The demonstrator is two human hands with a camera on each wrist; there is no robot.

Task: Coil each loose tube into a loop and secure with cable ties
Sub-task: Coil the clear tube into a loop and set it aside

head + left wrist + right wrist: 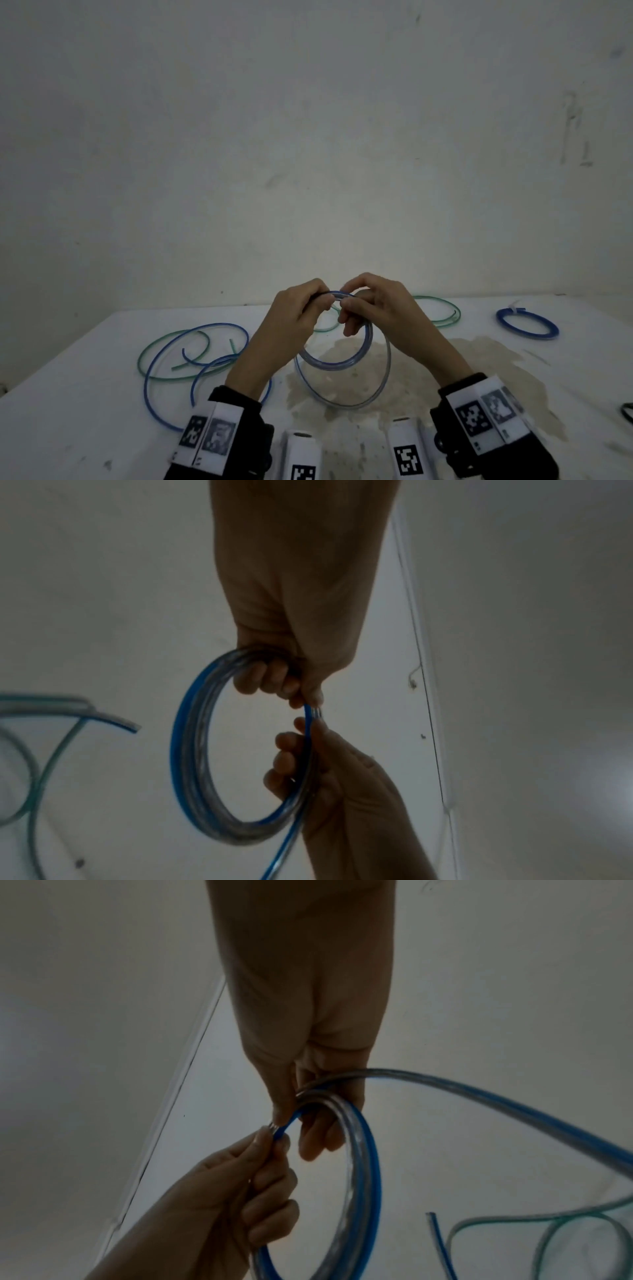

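A clear tube with a blue stripe (337, 361) is wound into several turns and held upright above the white table (68, 428). My left hand (308, 310) grips the top of the coil with curled fingers (270, 680). My right hand (356, 310) pinches the same turns just beside it, thumb and fingers (315, 1131) curled round the coil (363, 1177). The two hands almost touch at the top. One wider turn (346, 404) hangs lower and reaches the table. In the left wrist view the coil (192, 750) forms an oval between both hands.
Loose blue and green tubes (191, 356) sprawl on the table at left. A green tube (440, 308) lies behind my right hand. A tied blue coil (527, 323) sits far right. Two white marker blocks (303, 455) stand at the near edge. A brownish stain (445, 370) spreads under the coil.
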